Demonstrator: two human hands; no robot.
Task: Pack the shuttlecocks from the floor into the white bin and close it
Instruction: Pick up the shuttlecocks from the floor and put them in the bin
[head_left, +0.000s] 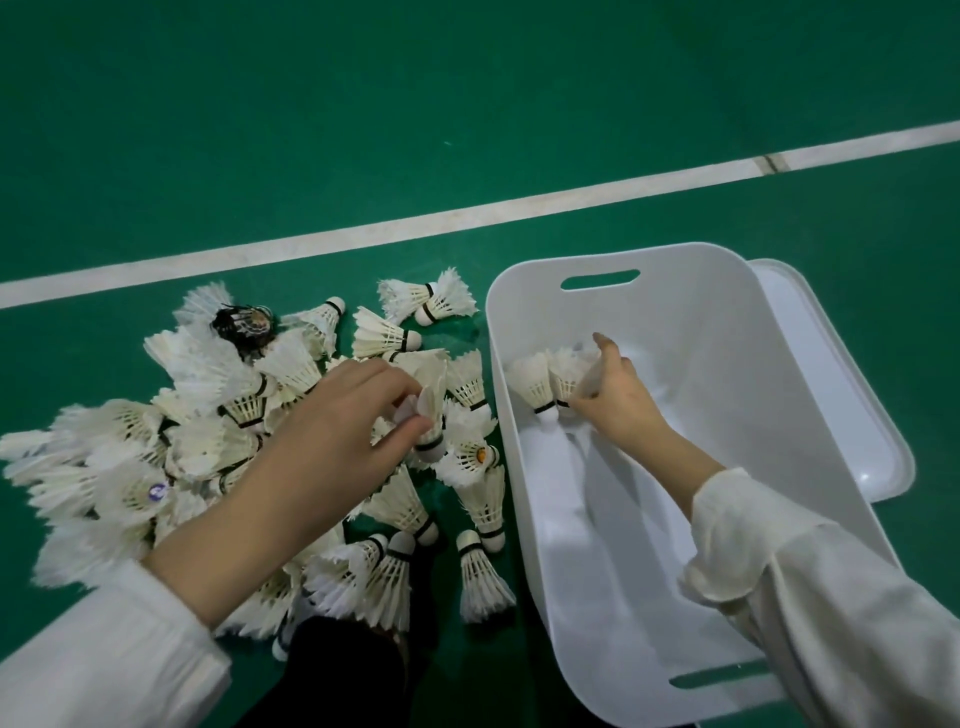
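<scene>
A pile of white feather shuttlecocks (208, 441) lies on the green floor at the left. My left hand (348, 415) reaches over the pile and pinches the feathers of one shuttlecock (428, 415) near the pile's right side. The white bin (727, 332) stands open to the right of the pile. Inside it, my right hand (618, 395) holds two or three shuttlecocks (550, 382) against the bin's left wall, cork ends down. Nothing else shows on the bin's floor.
The bin's white lid (841, 395) lies on the floor against the bin's right side, partly under it. A white court line (467, 218) crosses the green floor behind the pile. One dark shuttlecock (244, 325) sits at the pile's far side.
</scene>
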